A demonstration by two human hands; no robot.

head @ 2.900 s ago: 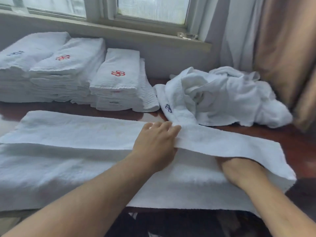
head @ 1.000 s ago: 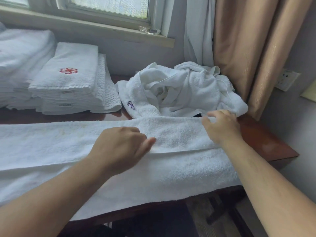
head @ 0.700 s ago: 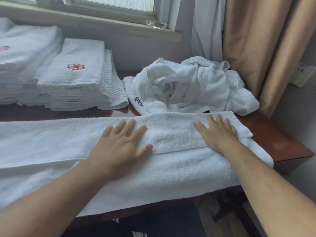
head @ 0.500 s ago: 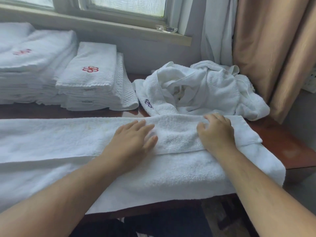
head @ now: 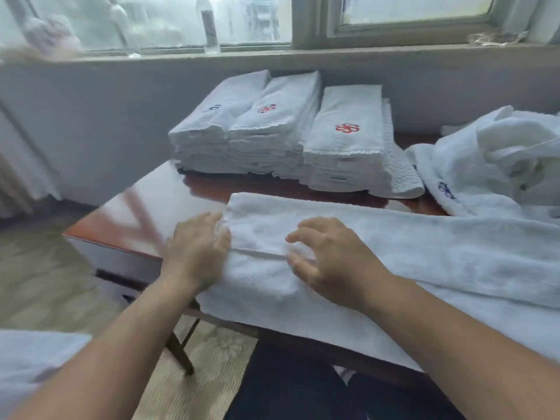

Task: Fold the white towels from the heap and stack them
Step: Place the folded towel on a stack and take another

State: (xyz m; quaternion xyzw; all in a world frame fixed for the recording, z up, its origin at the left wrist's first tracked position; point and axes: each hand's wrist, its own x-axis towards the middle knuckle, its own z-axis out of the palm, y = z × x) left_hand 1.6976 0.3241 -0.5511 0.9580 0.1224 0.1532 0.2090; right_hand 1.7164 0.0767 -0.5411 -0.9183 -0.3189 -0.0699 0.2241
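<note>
Two hands: left hand flat, fingers spread, on the near left end of one long folded towel; right hand loosely curled, grasping nothing, over its fold line. Beyond, three folded stacks; one crumpled heap at right, all on the surface.

The long towel along the table's near edge is thick white terry cloth, nubby and matt. The table itself is reddish-brown wood, polished so glossy its left end mirrors the window light. Toward the back edge, the folded stacks look flatter, with a waffle-like weave and red stitched emblems; the heap at the right end is soft, fluffy cloth
</note>
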